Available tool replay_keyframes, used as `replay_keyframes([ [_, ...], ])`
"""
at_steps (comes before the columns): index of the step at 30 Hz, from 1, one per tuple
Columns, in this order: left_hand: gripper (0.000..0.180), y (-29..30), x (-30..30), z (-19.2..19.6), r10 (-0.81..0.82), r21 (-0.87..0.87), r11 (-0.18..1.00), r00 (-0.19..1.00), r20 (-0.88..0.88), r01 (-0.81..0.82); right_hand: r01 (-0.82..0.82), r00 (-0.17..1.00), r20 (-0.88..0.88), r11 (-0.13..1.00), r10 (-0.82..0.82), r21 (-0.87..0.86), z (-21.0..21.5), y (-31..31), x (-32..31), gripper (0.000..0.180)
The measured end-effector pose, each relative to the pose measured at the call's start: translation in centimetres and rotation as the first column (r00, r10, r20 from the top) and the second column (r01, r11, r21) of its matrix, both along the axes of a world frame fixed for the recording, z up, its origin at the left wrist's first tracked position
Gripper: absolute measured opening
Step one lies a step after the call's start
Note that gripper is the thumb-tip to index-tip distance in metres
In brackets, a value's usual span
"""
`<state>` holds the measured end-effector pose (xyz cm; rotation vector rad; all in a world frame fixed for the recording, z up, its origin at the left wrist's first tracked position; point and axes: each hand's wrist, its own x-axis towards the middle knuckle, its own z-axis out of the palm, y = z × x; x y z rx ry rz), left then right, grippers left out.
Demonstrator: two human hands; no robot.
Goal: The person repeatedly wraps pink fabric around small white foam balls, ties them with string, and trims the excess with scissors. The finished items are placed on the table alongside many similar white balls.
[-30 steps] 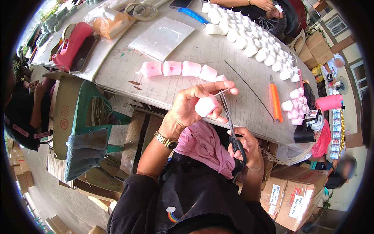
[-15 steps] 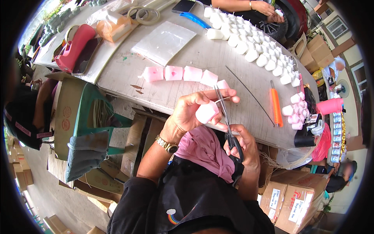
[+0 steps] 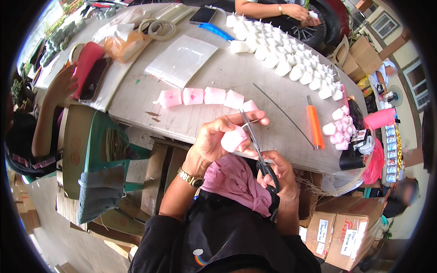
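In the head view, cardboard boxes [image 3: 337,227] are set near the scuffed pale worktop [image 3: 282,93]. At its near edge, a squat pale-pink votive candle [image 3: 232,140] is clamped by the fingers of the left hand [image 3: 207,141]; black-handled scissors [image 3: 256,148] are gripped in the right hand [image 3: 284,177].

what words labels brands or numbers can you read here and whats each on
White labels on the brown boxes: legible handwriting, not copied here.
Same boxes: red printing, not copied.
Cardboard panel, left: red round marks, too small to read.
Pink strip, far left: lettering, too blurred to read.
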<state>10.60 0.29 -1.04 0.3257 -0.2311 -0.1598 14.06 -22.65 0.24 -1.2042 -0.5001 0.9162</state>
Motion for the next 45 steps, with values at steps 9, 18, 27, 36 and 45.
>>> replay_keyframes([
  [9,0.086,0.0,0.2,-0.5,0.114,0.068,0.991,0.993,-0.024,-0.113,0.286,0.72,0.694,0.908,0.007,-0.306,3.2,-1.2,1.4,0.045],
  [18,0.082,-1.7,1.1,-0.1,0.312,0.149,0.941,0.95,-0.023,-0.305,0.788,0.08,0.955,0.568,0.286,-0.236,1.4,3.5,9.8,0.03],
  [27,0.075,-4.9,1.6,-0.6,0.5,0.299,0.824,0.866,0.013,-0.481,0.496,0.306,0.946,0.866,-0.105,-0.065,1.5,6.2,1.4,0.051],
  [36,0.048,-3.9,0.8,0.5,0.5,0.816,0.122,0.745,0.441,-0.565,0.699,0.035,0.916,0.665,-0.4,0.264,1.5,-1.6,3.1,0.038],
  [45,0.015,-3.4,1.3,0.8,0.533,0.77,-0.24,0.582,0.614,-0.592,0.948,-0.177,0.963,0.229,-0.203,0.223,-1.7,-12.3,11.0,0.055],
])
